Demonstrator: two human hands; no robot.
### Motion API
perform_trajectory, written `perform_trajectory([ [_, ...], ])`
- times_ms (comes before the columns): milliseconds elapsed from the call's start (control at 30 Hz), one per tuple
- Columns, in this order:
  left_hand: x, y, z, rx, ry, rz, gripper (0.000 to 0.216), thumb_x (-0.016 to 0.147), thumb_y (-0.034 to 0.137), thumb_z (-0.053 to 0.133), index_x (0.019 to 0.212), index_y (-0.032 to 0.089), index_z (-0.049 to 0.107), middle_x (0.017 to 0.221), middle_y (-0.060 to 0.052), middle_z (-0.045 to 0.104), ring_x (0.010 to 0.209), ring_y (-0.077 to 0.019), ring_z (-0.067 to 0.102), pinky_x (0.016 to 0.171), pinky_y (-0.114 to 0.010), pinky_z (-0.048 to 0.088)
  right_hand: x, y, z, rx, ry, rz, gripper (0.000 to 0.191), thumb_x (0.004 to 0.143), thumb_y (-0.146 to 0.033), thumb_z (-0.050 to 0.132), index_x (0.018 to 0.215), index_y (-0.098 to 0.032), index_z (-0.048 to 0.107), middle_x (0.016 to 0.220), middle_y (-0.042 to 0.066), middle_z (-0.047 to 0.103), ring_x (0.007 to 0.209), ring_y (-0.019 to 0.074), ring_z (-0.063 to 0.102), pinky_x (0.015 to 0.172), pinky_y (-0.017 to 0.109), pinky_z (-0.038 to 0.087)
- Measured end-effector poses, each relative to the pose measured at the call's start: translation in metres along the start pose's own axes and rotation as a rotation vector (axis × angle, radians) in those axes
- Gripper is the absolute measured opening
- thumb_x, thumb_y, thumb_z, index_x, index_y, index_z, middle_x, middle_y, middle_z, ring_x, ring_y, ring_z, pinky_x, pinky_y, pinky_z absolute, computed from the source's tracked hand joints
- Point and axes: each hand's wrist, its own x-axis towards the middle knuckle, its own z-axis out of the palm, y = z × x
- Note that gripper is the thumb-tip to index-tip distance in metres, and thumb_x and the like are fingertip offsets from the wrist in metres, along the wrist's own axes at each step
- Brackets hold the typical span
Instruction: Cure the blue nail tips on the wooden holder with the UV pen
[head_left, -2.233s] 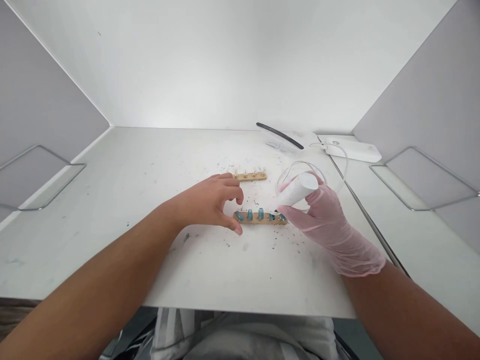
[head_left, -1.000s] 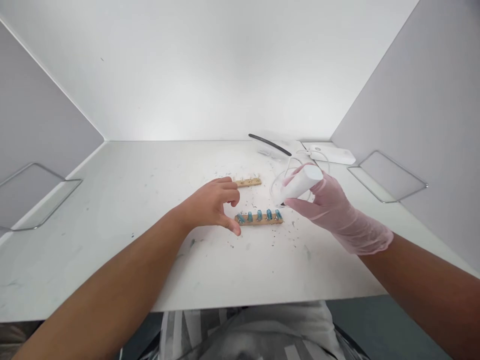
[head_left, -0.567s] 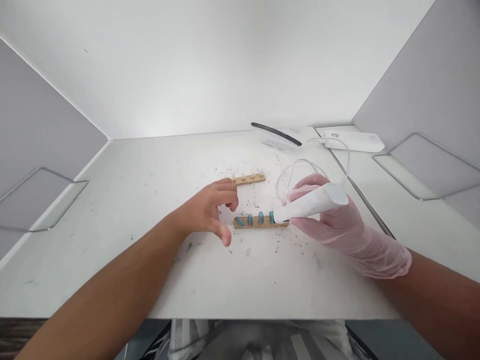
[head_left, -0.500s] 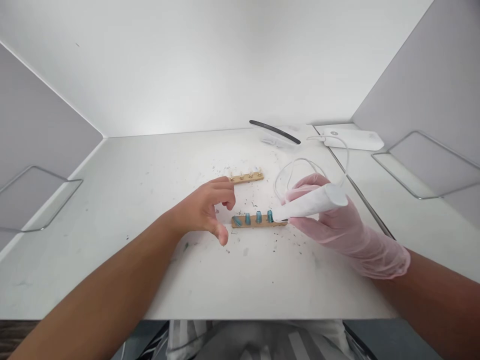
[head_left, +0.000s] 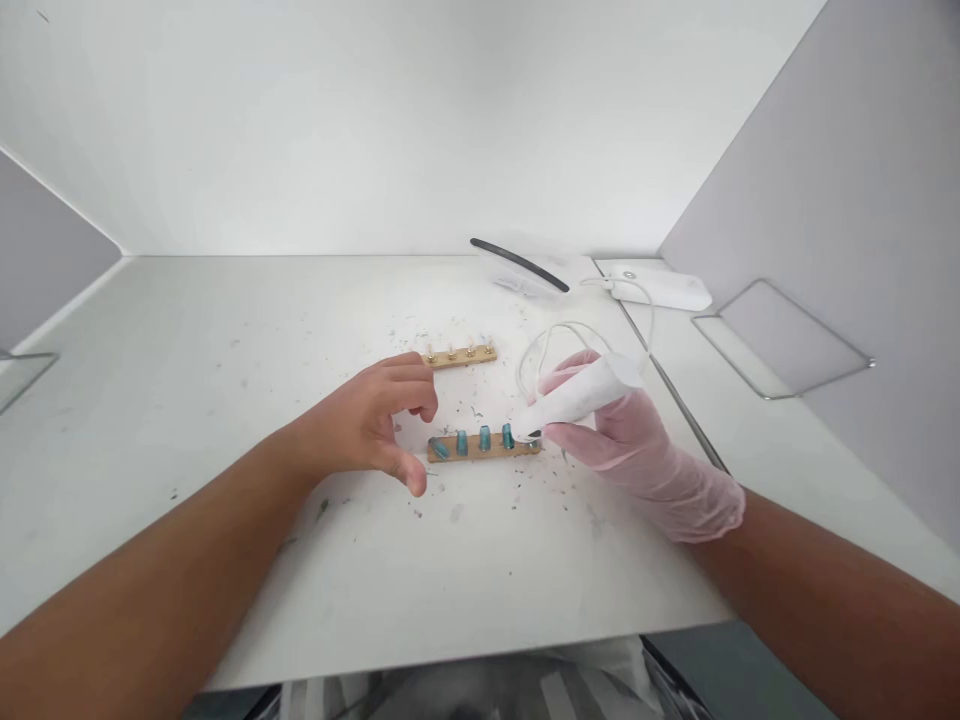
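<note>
Wooden bar point(head_left: 474, 455) with blue pieces point(head_left: 485, 437), lower centre of frame. White tool point(head_left: 577, 393) at right end, contact unclear, clamped in gloved right hand point(head_left: 634, 437): step apparently tool work, next move wanting steady aim. Left hand point(head_left: 375, 415) near left end, thumb and fingers apart.

The space was closed off at the back by a plain white wall point(head_left: 337, 130), and was flanked by a pale grey left panel point(head_left: 45, 250) and right panel point(head_left: 825, 230). A bent wire frame point(head_left: 817, 321) was set against the right panel. The white tabletop point(head_left: 187, 340) was marked with smudges and crossed at the right by a dark seam point(head_left: 664, 381). Everything was lit softly; grey-green floor point(head_left: 735, 670) was glimpsed below.
</note>
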Motion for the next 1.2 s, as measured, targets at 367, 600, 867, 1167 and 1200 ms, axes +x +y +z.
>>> perform_trajectory([
  [367,-0.004,-0.010,0.002,-0.041,0.027,0.001,0.074,0.071,0.096,0.063,0.076,0.023,0.057,0.071,-0.002,0.055,0.077,-0.0200,0.043,0.060,-0.030,0.037,0.028,0.002,-0.005,0.070,-0.060,-0.100,0.013,0.088,-0.024,0.072,0.098,-0.031,0.067,0.095,0.001,0.067,0.084,0.0213,0.068,0.074,0.044,0.063],
  [600,-0.002,-0.008,0.000,-0.018,0.057,0.003,0.074,0.071,0.096,0.064,0.074,0.022,0.056,0.066,-0.001,0.053,0.073,-0.0191,0.043,0.059,-0.031,0.035,0.022,0.005,-0.007,0.059,-0.150,-0.224,0.024,0.084,-0.015,0.074,0.100,-0.032,0.068,0.085,-0.002,0.070,0.075,0.0188,0.066,0.065,0.037,0.060],
  [867,-0.001,-0.013,-0.002,0.046,0.119,0.109,0.072,0.078,0.094,0.057,0.077,0.022,0.059,0.070,-0.002,0.058,0.073,-0.0182,0.049,0.067,-0.032,0.041,0.018,0.019,-0.005,0.090,-0.155,-0.206,0.015,0.088,-0.024,0.074,0.102,-0.028,0.068,0.089,0.002,0.068,0.086,0.0211,0.065,0.071,0.039,0.060],
  [1167,0.000,-0.011,-0.003,0.073,0.150,0.121,0.069,0.082,0.091,0.058,0.079,0.022,0.062,0.072,-0.002,0.061,0.075,-0.0184,0.052,0.068,-0.032,0.044,0.019,0.016,-0.005,0.044,-0.226,-0.235,0.009,0.093,-0.025,0.071,0.094,-0.027,0.062,0.088,0.001,0.066,0.091,0.0203,0.063,0.080,0.041,0.059],
  [1200,0.000,-0.011,-0.003,0.075,0.152,0.118,0.069,0.082,0.091,0.058,0.079,0.022,0.062,0.071,-0.002,0.061,0.074,-0.0184,0.052,0.068,-0.032,0.044,0.019,0.016,-0.004,0.038,-0.235,-0.232,0.009,0.092,-0.025,0.071,0.093,-0.027,0.062,0.088,0.001,0.066,0.090,0.0203,0.062,0.080,0.042,0.059],
])
